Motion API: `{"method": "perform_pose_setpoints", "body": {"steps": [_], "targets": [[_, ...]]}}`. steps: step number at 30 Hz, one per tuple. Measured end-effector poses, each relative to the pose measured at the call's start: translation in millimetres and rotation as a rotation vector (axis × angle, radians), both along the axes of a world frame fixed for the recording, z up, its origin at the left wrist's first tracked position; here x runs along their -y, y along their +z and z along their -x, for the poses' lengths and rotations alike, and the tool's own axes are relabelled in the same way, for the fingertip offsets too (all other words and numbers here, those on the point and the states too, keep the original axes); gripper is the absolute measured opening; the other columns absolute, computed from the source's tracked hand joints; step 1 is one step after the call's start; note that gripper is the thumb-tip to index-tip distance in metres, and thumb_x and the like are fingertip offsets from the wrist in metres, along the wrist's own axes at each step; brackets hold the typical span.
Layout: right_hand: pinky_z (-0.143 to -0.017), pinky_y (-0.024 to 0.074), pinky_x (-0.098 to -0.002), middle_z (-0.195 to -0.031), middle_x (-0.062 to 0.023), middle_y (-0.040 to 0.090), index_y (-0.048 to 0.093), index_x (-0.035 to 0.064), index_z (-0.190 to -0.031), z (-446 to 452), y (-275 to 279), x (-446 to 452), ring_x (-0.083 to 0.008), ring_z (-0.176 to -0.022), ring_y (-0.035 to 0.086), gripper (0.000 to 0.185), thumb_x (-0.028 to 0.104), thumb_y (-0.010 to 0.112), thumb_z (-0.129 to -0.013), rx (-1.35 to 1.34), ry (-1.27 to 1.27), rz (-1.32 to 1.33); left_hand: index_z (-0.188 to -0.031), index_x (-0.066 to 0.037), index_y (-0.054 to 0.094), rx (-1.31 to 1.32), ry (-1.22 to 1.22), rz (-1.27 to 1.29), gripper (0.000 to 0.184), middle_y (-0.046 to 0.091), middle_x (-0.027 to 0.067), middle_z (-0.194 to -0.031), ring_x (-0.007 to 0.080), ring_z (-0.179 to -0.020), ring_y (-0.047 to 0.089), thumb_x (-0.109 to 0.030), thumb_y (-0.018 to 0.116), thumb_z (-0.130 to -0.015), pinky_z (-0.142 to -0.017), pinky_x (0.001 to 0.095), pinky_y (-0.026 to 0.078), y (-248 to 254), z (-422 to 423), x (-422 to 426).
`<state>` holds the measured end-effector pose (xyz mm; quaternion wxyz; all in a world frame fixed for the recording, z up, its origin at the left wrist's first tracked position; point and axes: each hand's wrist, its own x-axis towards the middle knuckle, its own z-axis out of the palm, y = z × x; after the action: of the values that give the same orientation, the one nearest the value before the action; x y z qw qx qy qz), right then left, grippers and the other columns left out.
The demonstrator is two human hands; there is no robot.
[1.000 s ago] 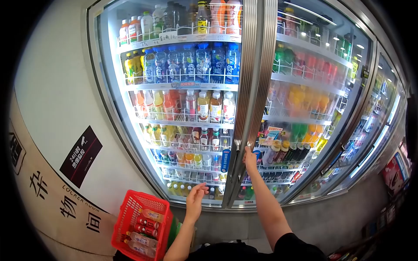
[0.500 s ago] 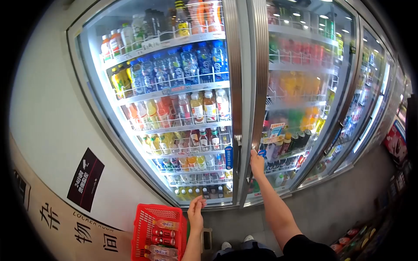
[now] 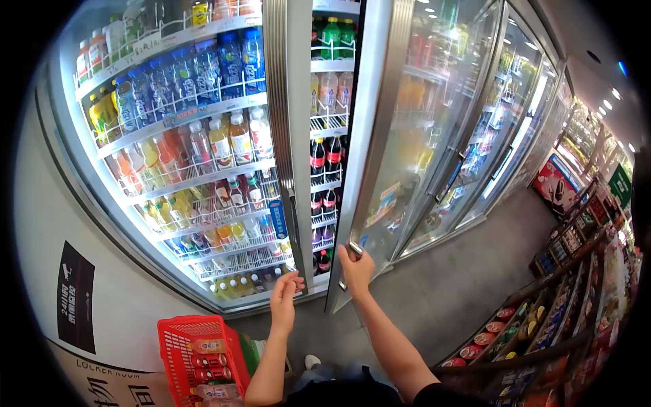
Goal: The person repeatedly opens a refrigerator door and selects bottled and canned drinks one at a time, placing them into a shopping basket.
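My right hand (image 3: 357, 270) is closed round the metal handle (image 3: 354, 249) of a glass cooler door (image 3: 393, 169), which stands partly open. Through the gap, green bottles (image 3: 332, 37) and dark cola bottles (image 3: 325, 154) show on the shelves. My left hand (image 3: 285, 298) is raised in front of the lower edge of the left cooler door (image 3: 298, 203), fingers slightly curled and apart, holding nothing. Below and left of it sits a red basket (image 3: 234, 346) with bottles and red cans (image 3: 210, 366) in it.
Shut glass cooler doors (image 3: 491, 129) run on to the right. Snack shelves (image 3: 536, 325) line the lower right, beyond a grey tiled floor (image 3: 441, 285). A white wall with a dark sign (image 3: 76, 298) is at the left. My shoe (image 3: 312, 361) shows at the bottom.
The right-hand cooler door has swung from shut to partly open with my right hand on its handle. The view has shifted right, showing more of the aisle and shelves.
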<state>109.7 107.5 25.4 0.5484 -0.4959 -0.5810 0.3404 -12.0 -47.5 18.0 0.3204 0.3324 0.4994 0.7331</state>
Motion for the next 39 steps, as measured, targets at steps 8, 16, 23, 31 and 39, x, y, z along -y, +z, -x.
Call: {"method": "perform_pose_setpoints", "body": {"steps": [8, 16, 23, 31, 39], "targets": [[-0.051, 0.0336, -0.0284, -0.055, 0.0032, 0.043, 0.058, 0.0003, -0.065, -75, 11, 23, -0.0072, -0.056, 0.037, 0.044, 0.036, 0.080, -0.078, -0.080, 0.079, 0.050, -0.124, -0.003, 0.058, -0.006, -0.083, -0.007, 0.027, 0.065, 0.0055, -0.104, 0.0119, -0.090, 0.059, -0.016, 0.048, -0.102, -0.084, 0.0269, 0.046, 4, -73, -9], [-0.050, 0.0331, -0.0280, -0.056, 0.0021, 0.045, 0.061, 0.0019, -0.071, -157, 22, 51, -0.0084, -0.057, 0.037, 0.042, 0.039, 0.081, -0.077, -0.068, 0.037, 0.068, -0.123, -0.002, 0.058, -0.030, -0.183, 0.008, 0.028, 0.065, 0.0055, -0.104, 0.0121, -0.089, 0.059, -0.016, 0.048, -0.102, -0.082, 0.0263, 0.045, 16, -148, -11], [-0.053, 0.0355, -0.0269, -0.062, 0.0045, 0.044, 0.051, 0.0042, -0.073, -234, 14, 73, -0.0075, -0.059, 0.038, 0.045, 0.036, 0.082, -0.076, -0.059, -0.113, 0.085, -0.125, -0.002, 0.057, -0.027, -0.271, 0.046, 0.028, 0.064, 0.0051, -0.105, 0.0119, -0.091, 0.058, -0.016, 0.049, -0.102, -0.087, 0.0266, 0.045, 6, -216, -17], [-0.090, 0.0402, -0.0354, -0.102, -0.0073, 0.047, 0.045, 0.0032, -0.112, -301, 2, 81, -0.0211, -0.097, 0.046, 0.071, 0.047, 0.084, -0.071, -0.035, -0.455, -0.093, -0.125, -0.005, 0.057, -0.024, -0.399, -0.027, 0.029, 0.063, 0.0064, -0.106, 0.0143, -0.091, 0.060, -0.018, 0.049, -0.100, -0.085, 0.0295, 0.047, 19, -267, -32], [-0.102, 0.0365, -0.0428, -0.128, -0.0184, 0.042, 0.041, -0.0011, -0.127, -331, 47, 99, -0.0328, -0.119, 0.043, 0.064, 0.012, 0.077, -0.076, 0.204, -0.736, -0.630, -0.127, -0.004, 0.056, -0.104, -0.436, -0.054, 0.030, 0.063, 0.0066, -0.109, 0.0136, -0.093, 0.060, -0.015, 0.049, -0.100, -0.086, 0.0287, 0.047, 30, -278, -58]]}}
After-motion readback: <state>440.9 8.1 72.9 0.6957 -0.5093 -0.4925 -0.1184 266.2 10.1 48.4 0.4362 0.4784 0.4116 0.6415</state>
